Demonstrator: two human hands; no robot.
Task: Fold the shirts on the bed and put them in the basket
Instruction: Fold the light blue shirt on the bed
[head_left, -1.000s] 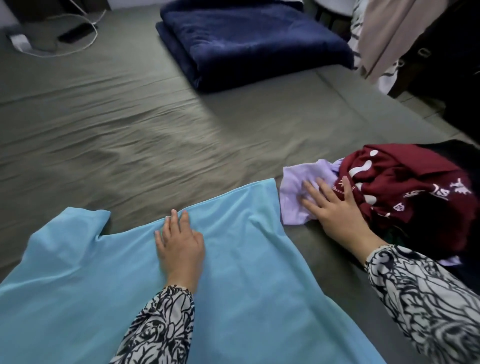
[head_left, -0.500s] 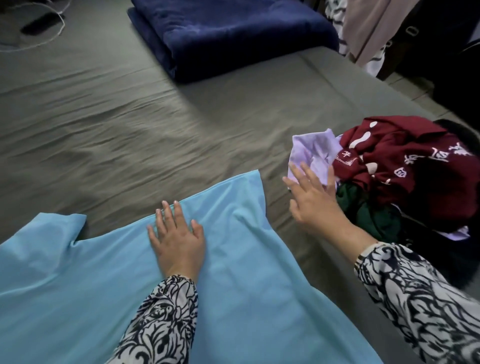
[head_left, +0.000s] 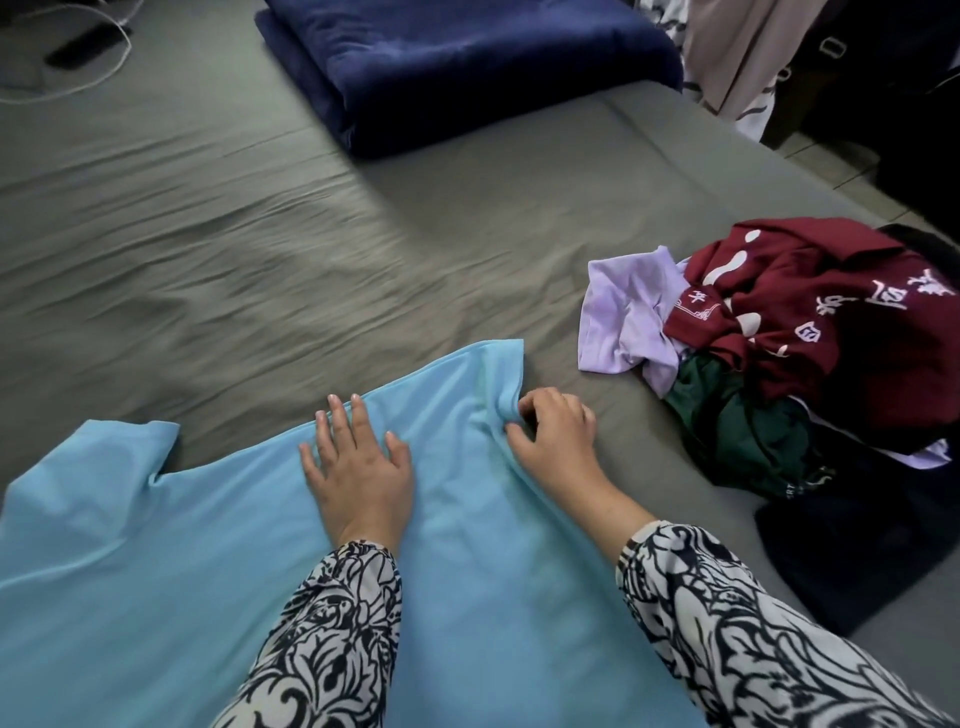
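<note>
A light blue shirt lies spread over the near part of the bed, one short sleeve sticking out at the left. The left hand lies flat on the shirt, palm down, fingers straight and slightly spread, pressing the cloth near its far edge. The right hand sits at the shirt's right edge, its fingers curled and pinching a bunched fold of the blue fabric just below the far right corner. Both forearms wear sleeves with a black-and-white swirling print. To the right, apart from the blue shirt, a loose pile of clothes rests on the bed: a lilac shirt, a maroon shirt with white print, a dark green garment and dark cloth beneath. A folded navy blanket sits at the far side of the bed
</note>
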